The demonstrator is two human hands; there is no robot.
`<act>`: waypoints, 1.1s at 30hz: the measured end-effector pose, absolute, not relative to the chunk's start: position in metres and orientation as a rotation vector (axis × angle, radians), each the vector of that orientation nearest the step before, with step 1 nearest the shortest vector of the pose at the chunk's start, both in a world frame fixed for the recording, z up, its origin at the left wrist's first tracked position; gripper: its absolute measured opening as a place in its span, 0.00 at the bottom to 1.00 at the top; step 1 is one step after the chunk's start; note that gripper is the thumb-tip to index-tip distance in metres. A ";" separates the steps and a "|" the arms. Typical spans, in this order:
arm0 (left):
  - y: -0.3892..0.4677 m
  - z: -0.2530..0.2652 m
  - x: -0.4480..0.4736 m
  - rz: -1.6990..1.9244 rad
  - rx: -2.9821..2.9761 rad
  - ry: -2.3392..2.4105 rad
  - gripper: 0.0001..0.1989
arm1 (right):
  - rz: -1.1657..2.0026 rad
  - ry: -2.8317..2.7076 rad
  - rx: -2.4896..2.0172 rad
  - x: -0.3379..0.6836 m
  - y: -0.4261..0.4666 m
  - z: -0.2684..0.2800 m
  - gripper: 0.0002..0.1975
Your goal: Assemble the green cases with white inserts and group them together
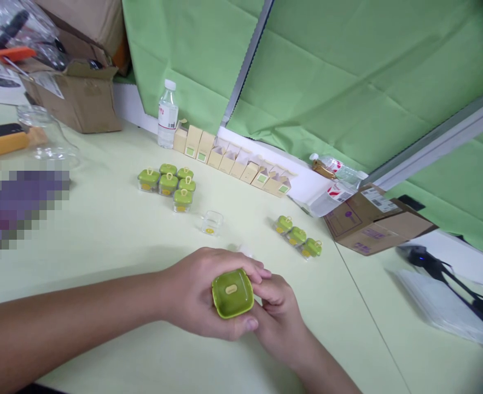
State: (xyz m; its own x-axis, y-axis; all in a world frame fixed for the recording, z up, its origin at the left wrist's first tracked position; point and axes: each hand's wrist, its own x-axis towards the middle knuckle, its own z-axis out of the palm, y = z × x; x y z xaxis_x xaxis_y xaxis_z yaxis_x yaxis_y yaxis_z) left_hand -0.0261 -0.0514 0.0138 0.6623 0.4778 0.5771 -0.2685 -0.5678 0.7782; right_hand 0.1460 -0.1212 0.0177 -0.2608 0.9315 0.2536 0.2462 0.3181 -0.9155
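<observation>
A rounded square green lid [233, 294] with a small tan oval in its middle faces up, held in my left hand [202, 290]. The fingers of that hand wrap round its far side, and the thumb lies along the near side. My right hand [280, 317] is closed against the lid's right side, its curled fingers meeting my left fingertips. Anything inside it or beneath the lid is hidden. Beyond the hands stands a lidless clear cup [212, 223] with a yellow sticker. A whitish, blurred small item [245, 250] shows just behind my left knuckles.
Several green-lidded clear containers [168, 184] stand grouped at left; three more green-lidded containers [296, 235] line up at right. Along the back runs a row of small tan boxes [228, 160] beside a water bottle [168, 115]. Cardboard boxes [360, 221] and a glass jar [40, 134] flank them.
</observation>
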 end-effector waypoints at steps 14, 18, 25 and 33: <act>-0.048 0.013 -0.027 0.990 1.999 0.265 0.22 | 0.828 -1.867 -1.119 0.149 -0.119 0.020 0.06; -0.037 0.013 -0.029 0.971 2.022 0.470 0.15 | 0.446 -2.008 -1.308 0.157 -0.114 0.019 0.11; -0.022 0.007 -0.029 0.956 2.078 0.636 0.12 | 0.065 -2.067 -1.656 0.179 -0.099 -0.004 0.22; -0.016 0.002 -0.030 0.999 2.131 0.649 0.12 | 0.398 -1.737 -1.660 0.171 -0.101 0.001 0.13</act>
State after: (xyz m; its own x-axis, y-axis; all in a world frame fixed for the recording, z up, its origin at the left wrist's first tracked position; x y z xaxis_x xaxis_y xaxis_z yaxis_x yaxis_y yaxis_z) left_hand -0.0298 -0.0157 0.0024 0.5799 0.6731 0.4590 0.1456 -0.6399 0.7545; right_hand 0.1707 -0.1005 0.0014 0.0570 0.9622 0.2663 0.7501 0.1347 -0.6474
